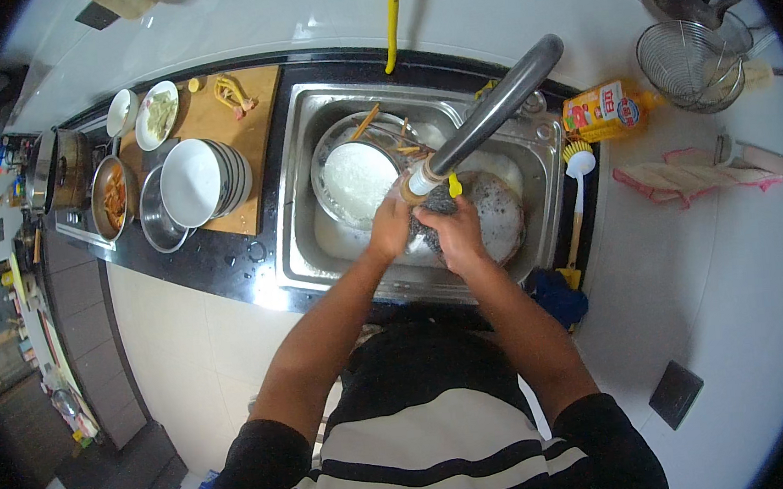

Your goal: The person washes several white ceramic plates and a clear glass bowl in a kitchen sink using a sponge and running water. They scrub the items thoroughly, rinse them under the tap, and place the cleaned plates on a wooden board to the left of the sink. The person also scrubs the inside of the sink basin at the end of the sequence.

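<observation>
My left hand (390,229) and my right hand (456,232) are close together over a steel sink (289,252), just below the spout of a faucet (492,119). My right hand grips a dark, speckled item (432,231) that looks wet; its kind is unclear. My left hand is against its left side, with its fingertips hidden behind the spout. Under and beside my right hand sits a round, dark pan or lid (503,218) covered with suds. Left of my hands, a bowl of foamy water (357,182) rests inside a larger metal basin (319,157) with chopsticks (366,121).
Stacked white bowls (193,184) stand partly on a wooden cutting board (262,130). Metal pans, one holding food (114,197), lie further left. Right of the sink are a yellow detergent bottle (605,112) and a dish brush (578,181). A wire strainer (688,66) hangs above.
</observation>
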Available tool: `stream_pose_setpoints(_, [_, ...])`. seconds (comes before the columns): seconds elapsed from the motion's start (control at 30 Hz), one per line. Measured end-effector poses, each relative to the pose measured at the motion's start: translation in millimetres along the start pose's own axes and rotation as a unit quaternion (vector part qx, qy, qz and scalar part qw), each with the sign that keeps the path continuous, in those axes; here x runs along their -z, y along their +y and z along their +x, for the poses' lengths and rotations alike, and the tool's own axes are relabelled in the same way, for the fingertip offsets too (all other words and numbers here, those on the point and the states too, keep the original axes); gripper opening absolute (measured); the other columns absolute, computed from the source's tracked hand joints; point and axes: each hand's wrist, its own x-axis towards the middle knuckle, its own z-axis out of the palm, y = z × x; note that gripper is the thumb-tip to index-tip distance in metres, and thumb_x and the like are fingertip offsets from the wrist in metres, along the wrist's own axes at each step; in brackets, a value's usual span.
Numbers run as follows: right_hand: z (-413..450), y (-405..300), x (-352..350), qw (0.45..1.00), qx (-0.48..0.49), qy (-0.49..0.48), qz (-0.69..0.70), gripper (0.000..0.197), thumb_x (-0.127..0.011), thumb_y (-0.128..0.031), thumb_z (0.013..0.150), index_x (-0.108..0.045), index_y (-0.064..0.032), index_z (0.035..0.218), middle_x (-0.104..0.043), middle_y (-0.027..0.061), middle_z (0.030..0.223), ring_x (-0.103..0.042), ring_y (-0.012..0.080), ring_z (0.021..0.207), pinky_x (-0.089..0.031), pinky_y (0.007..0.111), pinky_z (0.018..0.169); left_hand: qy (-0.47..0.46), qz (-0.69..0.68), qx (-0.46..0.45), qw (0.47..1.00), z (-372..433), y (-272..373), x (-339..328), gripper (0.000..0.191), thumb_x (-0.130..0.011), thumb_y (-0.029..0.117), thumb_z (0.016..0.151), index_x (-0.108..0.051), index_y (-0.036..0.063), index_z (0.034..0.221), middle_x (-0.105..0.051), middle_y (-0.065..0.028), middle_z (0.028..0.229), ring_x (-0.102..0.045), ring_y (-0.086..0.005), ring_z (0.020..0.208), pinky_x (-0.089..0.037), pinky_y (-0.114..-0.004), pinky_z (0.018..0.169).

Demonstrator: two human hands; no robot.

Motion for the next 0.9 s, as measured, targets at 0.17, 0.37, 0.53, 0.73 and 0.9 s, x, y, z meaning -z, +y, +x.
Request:
stream_pose_setpoints(0.17, [0.0,-1.0,8.5,0.902,0.176,-0.097,-0.381,0.058,-0.082,-0.025,0.072,-0.061,-0.0016,0.122,-0.07,0.0191,0.101,-0.069,0.0334,0.09,-0.053,0.043,0.081,-0.103,-0.11,0.201,0.968,20.3,82.8,26.6,0.053,-0.061,0.035,0.091,-0.055,-0.0036,0.128,-0.065,-0.0175,0.11,-0.064,-0.0283,0.101,-0.05,-0.038,0.089])
stream_pose_setpoints(0.37, [-26.0,-17.1,5.0,0.795,0.326,-0.167,-0.484,0.05,-0.077,-0.016,0.07,-0.061,-0.0109,0.118,-0.067,0.0141,0.101,-0.066,0.0336,0.093,-0.053,0.045,0.076,-0.135,0.119,0.052,0.982,42.6,-32.0,64.9,0.037,-0.086,0.015,0.055,-0.072,0.0039,0.087,-0.069,-0.0192,0.097,-0.066,-0.0408,0.089,-0.055,-0.044,0.077])
stream_pose_setpoints(0.53, [-19.1,12.7,48.7,0.783,0.337,-0.237,-0.466,0.045,-0.075,-0.021,0.078,-0.059,-0.0068,0.117,-0.061,0.0177,0.11,-0.057,0.0383,0.108,-0.044,0.049,0.094,-0.034,-0.171,0.215,0.961,-13.6,40.6,55.9,0.053,-0.071,0.012,0.079,-0.058,-0.0003,0.129,-0.061,-0.0196,0.124,-0.064,-0.0322,0.108,-0.055,-0.041,0.087])
stream_pose_setpoints(0.73, [12.5,46.4,38.2,0.845,0.311,-0.108,-0.422,0.035,-0.069,-0.024,0.088,-0.061,-0.002,0.113,-0.059,0.0213,0.113,-0.053,0.0397,0.11,-0.04,0.05,0.096,0.005,-0.227,0.208,0.952,-25.5,2.2,50.8,0.049,-0.05,0.027,0.102,-0.046,-0.0005,0.142,-0.059,-0.0188,0.129,-0.06,-0.0279,0.113,-0.05,-0.039,0.096])
stream_pose_setpoints(0.9, [57.6,50.9,-22.1,0.906,0.217,0.102,-0.35,0.024,-0.065,-0.017,0.088,-0.061,-0.0003,0.104,-0.061,0.0227,0.105,-0.055,0.0425,0.105,-0.043,0.052,0.089,0.031,-0.127,0.171,0.977,-39.8,28.5,19.8,0.055,-0.043,0.04,0.106,-0.047,-0.0001,0.142,-0.058,-0.0156,0.131,-0.055,-0.0231,0.113,-0.045,-0.036,0.097])
